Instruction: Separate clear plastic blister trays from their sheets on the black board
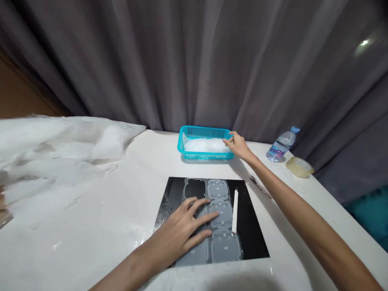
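My left hand [189,222] lies flat with fingers spread on a translucent plastic sheet [226,244] of rounded-square moulded shapes. At the sheet's upper left, one shape is an empty outline. Under the sheet is a black mat [253,238]. Right of the moulded shapes lies a slim white stick with a dark tip [235,212]. My right hand [238,145] reaches to the right end of a blue plastic basket [206,155], its thumb and fingers drawn together over the rim. White contents in clear wrapping [204,144] fill the basket. What the fingers pinch is too small to make out.
Crumpled white plastic bags [66,141] cover the table's left side. At the right stand a water bottle [280,145] and a roll of clear tape [299,167]. A small dark-tipped tool [254,180] lies partly behind my right forearm. A grey curtain [188,64] hangs behind the table.
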Tool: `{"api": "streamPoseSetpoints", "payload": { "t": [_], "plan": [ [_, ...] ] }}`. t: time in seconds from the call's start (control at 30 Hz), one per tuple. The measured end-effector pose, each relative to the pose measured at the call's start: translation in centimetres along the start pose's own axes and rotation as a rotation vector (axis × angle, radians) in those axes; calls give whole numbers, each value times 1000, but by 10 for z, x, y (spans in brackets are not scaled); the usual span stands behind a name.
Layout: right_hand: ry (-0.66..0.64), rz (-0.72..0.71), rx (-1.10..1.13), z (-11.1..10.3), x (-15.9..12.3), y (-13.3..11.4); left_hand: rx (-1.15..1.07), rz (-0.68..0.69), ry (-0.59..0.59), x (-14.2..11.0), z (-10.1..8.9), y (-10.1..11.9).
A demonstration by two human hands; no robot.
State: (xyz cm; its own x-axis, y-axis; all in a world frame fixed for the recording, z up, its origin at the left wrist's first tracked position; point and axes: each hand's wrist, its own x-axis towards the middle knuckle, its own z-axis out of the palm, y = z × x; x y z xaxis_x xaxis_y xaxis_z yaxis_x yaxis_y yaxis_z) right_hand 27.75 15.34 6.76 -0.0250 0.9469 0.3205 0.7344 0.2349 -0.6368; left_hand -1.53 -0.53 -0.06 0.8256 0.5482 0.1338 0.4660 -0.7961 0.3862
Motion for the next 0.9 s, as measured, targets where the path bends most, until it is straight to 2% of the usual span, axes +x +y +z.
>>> {"api": "streamPoseSetpoints", "payload": {
  "t": [0.07,0.13,0.27,0.33,0.4,0.5,0.57,0.7,0.8,0.9],
  "plan": [
    [38,-2,-54,-2,-11,0,39,34,3,0,1,-3],
    [-9,-29,-89,-8,-39,-2,52,47,16,1,0,-5],
    [-245,-51,-153,-25,-118,-10,25,58,50,2,-6,-5],
    [-422,30,-224,-27,-150,-13,-2,59,33,2,-10,-5],
    [-481,125,-290,-23,-171,-13,-29,55,-1,2,-15,-4],
    [-422,189,-330,-15,-184,-11,-79,31,-56,2,-22,-1],
    [-432,193,-326,-13,-186,-7,-117,-4,-66,6,-25,2],
    [-459,118,-294,-23,-187,-4,-133,-98,63,24,-21,6],
    [-436,18,-121,-30,-182,-7,-113,-128,143,43,-12,0],
    [-354,-51,111,-30,-173,-10,-113,-99,120,57,-4,-8]
  ]
}}
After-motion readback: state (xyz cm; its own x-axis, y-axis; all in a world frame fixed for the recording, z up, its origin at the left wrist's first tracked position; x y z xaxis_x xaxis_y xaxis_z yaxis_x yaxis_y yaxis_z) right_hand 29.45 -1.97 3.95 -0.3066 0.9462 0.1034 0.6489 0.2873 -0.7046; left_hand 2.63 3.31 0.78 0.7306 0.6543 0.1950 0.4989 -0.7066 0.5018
